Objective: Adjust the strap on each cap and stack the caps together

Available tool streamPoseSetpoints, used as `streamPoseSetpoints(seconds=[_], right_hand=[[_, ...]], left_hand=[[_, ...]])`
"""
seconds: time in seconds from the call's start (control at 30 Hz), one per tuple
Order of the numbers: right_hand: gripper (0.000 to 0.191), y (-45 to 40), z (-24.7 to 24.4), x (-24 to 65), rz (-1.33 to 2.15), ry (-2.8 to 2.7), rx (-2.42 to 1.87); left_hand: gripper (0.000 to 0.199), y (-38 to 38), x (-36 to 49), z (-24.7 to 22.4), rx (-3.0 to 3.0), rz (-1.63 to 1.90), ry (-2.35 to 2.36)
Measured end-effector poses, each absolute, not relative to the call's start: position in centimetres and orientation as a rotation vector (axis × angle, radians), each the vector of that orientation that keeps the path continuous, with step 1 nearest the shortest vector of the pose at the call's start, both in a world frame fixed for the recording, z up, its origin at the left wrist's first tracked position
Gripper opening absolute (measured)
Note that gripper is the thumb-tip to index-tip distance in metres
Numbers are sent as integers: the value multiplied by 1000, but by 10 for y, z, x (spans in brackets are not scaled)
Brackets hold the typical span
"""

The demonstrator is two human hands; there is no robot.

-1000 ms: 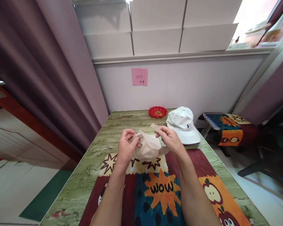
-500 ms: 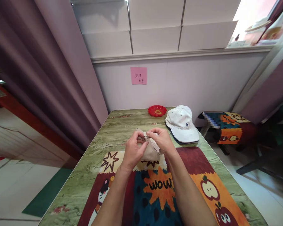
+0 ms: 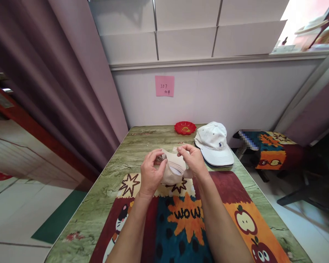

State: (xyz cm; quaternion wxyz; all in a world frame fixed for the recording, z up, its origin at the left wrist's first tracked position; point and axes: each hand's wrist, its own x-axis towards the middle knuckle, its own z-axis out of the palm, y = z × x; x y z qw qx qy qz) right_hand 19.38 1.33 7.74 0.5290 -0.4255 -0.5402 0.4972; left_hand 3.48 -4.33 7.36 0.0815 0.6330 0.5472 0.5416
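Observation:
A beige cloth item (image 3: 172, 174), which looks like a cap with a pale inside, is held over the top of the patterned mat (image 3: 186, 219). My left hand (image 3: 153, 170) pinches its left edge between thumb and fingers, where a small greyish patch shows. On the other side my right hand (image 3: 193, 160) grips a thin beige strap end between thumb and forefinger. A white cap (image 3: 214, 140) with a small dark blue logo rests beyond my right hand, on top of something dark.
A red scalloped dish (image 3: 185, 128) sits at the back of the wooden-patterned table (image 3: 112, 164). A pink note (image 3: 165, 86) is on the wall. To the right stands a stool (image 3: 272, 150) with a matching cover; a purple curtain hangs at left.
My hands have drawn apart at the beige item's upper edge, and its opening shows more. The right hand's fingers have come away from the left's. The view has shifted slightly.

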Motion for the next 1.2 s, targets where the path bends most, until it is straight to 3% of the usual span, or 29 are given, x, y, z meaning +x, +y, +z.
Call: streamPoseSetpoints(seconds=[0.27,0.43,0.63,0.77,0.97,1.2], right_hand=[[27,13,72,192,1111,-1619,-1038],[22,11,72,189,1155,-1588,-991],[21,8,76,193,1199,-1542,-959],[23,7,76,192,1206,-1554,-939],[20,10,70,190,1050,-1635,-1042],[18,12,74,200,971,-1624,-1108]], left_hand=[[13,-51,39,82,2109,1588,1888],[13,-48,42,73,1537,1636,1626],[27,-40,39,70,786,1674,1154],[26,-39,38,72,622,1674,1104],[7,-34,39,76,419,1580,1025],[21,-28,41,73,109,1452,867]])
